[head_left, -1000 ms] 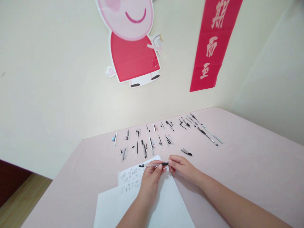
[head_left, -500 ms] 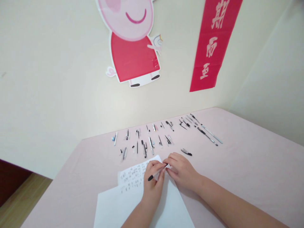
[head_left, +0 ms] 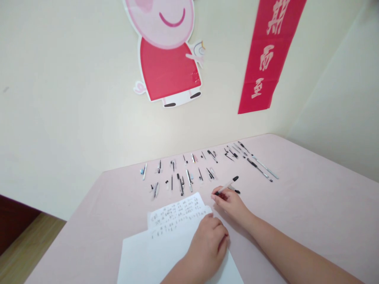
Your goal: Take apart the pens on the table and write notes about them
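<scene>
My right hand [head_left: 233,204] is closed on a pen [head_left: 227,185] with a pale, clear barrel. The pen slants up to the right, its black end uppermost and its lower end at the fingertips. Just behind it, a black pen cap or short pen piece [head_left: 236,191] lies on the table, partly covered. My left hand [head_left: 209,241] rests with curled fingers over the right edge of the white paper sheet [head_left: 156,256]; what its fingers hold, if anything, is hidden. A smaller sheet with handwriting [head_left: 177,211] lies at the top of the white sheet.
Pens and loose pen parts, such as the disassembled pen [head_left: 180,184], lie in rows across the back of the pink-covered table [head_left: 310,221]. Long pens [head_left: 259,169] lie at the back right. A wall with a pig cutout [head_left: 170,71] and a red banner [head_left: 265,67] stands behind.
The pen has passed from between both hands into my right hand, which has turned it with the black end up. My left hand has let go and moved down right onto the paper.
</scene>
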Demonstrator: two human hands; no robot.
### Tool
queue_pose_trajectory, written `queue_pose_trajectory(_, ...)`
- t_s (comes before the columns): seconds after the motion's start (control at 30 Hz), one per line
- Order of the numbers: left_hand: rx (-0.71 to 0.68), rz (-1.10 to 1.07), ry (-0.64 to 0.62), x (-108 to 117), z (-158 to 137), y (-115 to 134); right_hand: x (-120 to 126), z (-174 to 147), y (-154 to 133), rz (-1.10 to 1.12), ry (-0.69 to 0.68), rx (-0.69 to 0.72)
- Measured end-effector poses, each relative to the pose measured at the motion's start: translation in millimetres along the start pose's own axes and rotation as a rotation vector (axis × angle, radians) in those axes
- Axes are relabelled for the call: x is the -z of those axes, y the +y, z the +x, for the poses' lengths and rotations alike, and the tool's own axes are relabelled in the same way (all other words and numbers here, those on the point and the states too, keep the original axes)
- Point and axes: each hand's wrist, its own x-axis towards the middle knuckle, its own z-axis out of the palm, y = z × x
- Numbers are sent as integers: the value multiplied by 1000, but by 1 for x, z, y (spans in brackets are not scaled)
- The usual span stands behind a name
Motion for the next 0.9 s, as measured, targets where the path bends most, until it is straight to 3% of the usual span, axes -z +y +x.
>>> queue_pose_trajectory(0.17, 53, 78, -62, -4, -2, 4, -8, -2, -1, 104, -59, -61)
queue_pose_trajectory(0.5, 10, 49, -15, -5, -4, 6, -34, -1, -10, 124, -267, -117)
queue_pose_trajectory(0.63, 30, 100, -61, -8, -5, 6, -37, 4, -3, 160, -261, -170)
queue_pose_trajectory(0.77, 107, 229, -115, -15, -5, 7, -33, 3, 4, 44, -195, -110)
queue_pose_trajectory(0.9, 185, 237, -104, -23, -5, 7, -29, 0, 7, -61, -216, -11)
